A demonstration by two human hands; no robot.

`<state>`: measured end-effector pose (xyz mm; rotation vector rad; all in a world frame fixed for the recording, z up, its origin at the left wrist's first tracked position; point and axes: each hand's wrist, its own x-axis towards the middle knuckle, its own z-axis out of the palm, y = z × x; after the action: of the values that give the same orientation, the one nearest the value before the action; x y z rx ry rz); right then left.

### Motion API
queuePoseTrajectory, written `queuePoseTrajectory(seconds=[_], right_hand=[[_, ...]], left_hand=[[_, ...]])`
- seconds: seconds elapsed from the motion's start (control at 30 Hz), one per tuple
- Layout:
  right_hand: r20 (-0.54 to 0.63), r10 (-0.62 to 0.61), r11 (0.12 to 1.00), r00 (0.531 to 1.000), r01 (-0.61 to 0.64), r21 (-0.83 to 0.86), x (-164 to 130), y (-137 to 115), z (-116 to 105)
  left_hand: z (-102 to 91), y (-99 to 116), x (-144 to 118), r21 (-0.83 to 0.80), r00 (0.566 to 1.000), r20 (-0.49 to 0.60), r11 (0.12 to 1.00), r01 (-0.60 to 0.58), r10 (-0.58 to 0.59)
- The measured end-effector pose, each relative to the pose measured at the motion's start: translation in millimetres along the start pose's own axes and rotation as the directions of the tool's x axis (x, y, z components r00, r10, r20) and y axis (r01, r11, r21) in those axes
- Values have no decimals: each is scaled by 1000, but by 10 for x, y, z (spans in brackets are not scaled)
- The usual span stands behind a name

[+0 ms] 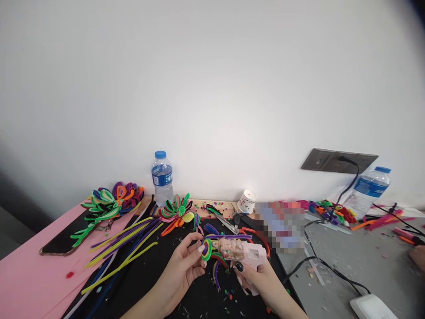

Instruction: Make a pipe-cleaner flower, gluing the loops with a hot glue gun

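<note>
Between the thumb and fingers of my left hand (182, 263) is a small pipe cleaner coil (207, 250), with green, yellow and purple rings. My right hand (262, 279) grips the handle of a pale pink glue gun (249, 251). Its nozzle end points left and sits right by the coil; whether they touch, I cannot tell. Just behind and below the glue gun, bent pipe cleaners (216, 275) lie on the black mat (192, 301). Scissors (227, 223) with orange handles rest beyond the glue gun.
Loose yellow and purple pipe cleaners (128, 257) lie left of my hands. Finished-looking pipe cleaner flowers (175, 212), a phone (61, 237), water bottles (162, 179) and a paper cup (247, 202) stand around. Black cords (335, 270) cross the grey table. Another person's hand (417, 257) shows far right.
</note>
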<state>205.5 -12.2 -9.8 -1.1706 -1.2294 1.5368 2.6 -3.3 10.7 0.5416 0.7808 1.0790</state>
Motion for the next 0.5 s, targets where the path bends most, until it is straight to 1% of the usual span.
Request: queuePoseTrajectory(seconds=[0.2,0.27,0.4,0.5], right_hand=[[3,-7,998,1000,7,63,-2,13,31],[5,-8,998,1000,8,65,-2,36,24],[-27,15,997,1000,-12,79,0,59,22],[-28,26,993,999,-23,112,-7,34,42]], left_hand=[[-84,-56,26,7,998,57,1000,0,0],[-96,-64,24,5,999,52,1000,1,-2],[-79,-54,4,11,999,40,1000,5,-5],[-57,-40,-16,23,998,60,1000,-3,1]])
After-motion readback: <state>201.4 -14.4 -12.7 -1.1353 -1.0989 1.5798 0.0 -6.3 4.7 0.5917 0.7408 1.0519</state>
